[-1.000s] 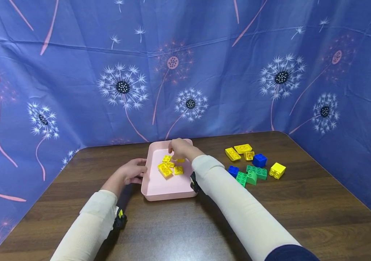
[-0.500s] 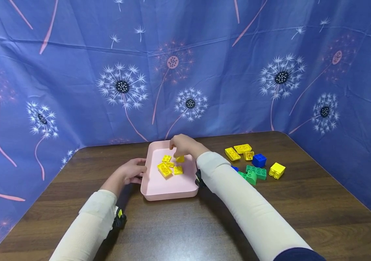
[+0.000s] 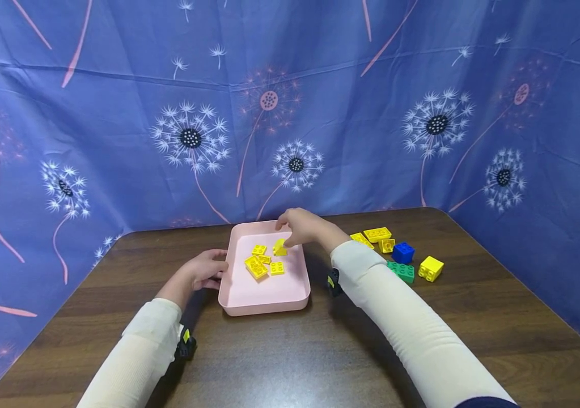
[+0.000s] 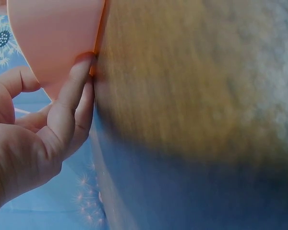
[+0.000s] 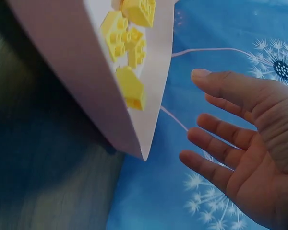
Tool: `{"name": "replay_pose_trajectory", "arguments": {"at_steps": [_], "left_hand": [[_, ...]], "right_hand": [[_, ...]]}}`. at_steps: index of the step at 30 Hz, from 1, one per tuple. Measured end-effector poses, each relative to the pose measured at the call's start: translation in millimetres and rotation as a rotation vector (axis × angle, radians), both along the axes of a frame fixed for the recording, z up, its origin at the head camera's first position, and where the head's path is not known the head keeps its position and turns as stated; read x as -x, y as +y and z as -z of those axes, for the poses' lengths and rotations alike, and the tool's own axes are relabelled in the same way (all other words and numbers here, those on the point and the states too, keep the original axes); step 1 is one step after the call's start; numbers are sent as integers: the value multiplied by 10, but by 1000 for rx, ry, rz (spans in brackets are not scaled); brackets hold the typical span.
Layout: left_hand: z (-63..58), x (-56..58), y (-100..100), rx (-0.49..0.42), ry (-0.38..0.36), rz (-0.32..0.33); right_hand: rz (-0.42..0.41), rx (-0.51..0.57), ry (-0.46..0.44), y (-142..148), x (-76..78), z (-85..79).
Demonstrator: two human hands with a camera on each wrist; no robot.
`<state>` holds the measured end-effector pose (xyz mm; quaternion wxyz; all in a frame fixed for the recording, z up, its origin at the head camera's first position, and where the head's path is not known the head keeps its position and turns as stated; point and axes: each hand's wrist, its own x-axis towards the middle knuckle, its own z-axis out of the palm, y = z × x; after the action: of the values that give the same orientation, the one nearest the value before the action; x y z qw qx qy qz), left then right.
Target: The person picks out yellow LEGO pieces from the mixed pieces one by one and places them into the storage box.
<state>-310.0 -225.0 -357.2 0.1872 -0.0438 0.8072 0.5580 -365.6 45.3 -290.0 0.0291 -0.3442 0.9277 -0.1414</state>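
A shallow pink tray stands on the table, holding several yellow toy bricks. At its left wall my left hand holds on; the left wrist view has the thumb at the rim and the fingers against the outer side of the tray. My right hand is over the tray's far right edge, nothing in it. Just below its fingertips lies a yellow sloped brick. In the right wrist view that hand has its fingers spread, apart from the tray and the bricks.
Right of the tray, on the brown table, lie more yellow bricks, a blue brick, a green brick and a taller yellow block. My right forearm hides part of this group. Behind the table hangs a blue dandelion-print cloth.
My right hand has let go of the yellow sloped brick, which now rests in the tray. The hand has moved up and to the right. My left hand stays at the tray's wall.
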Motion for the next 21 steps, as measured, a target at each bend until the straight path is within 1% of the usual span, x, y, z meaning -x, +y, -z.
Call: {"name": "replay_pose_trajectory", "arguments": {"at_steps": [5, 12, 17, 21], "left_hand": [[12, -7, -5, -6, 6, 0], [2, -14, -3, 0, 11, -4], [-2, -14, 5, -3, 10, -5], [-8, -18, 7, -10, 8, 1]], "right_hand": [[-9, 10, 41, 158, -58, -32], [-17, 24, 100, 399, -117, -33], [-24, 48, 115, 567, -149, -20], [-10, 60, 110, 687, -160, -2]]}}
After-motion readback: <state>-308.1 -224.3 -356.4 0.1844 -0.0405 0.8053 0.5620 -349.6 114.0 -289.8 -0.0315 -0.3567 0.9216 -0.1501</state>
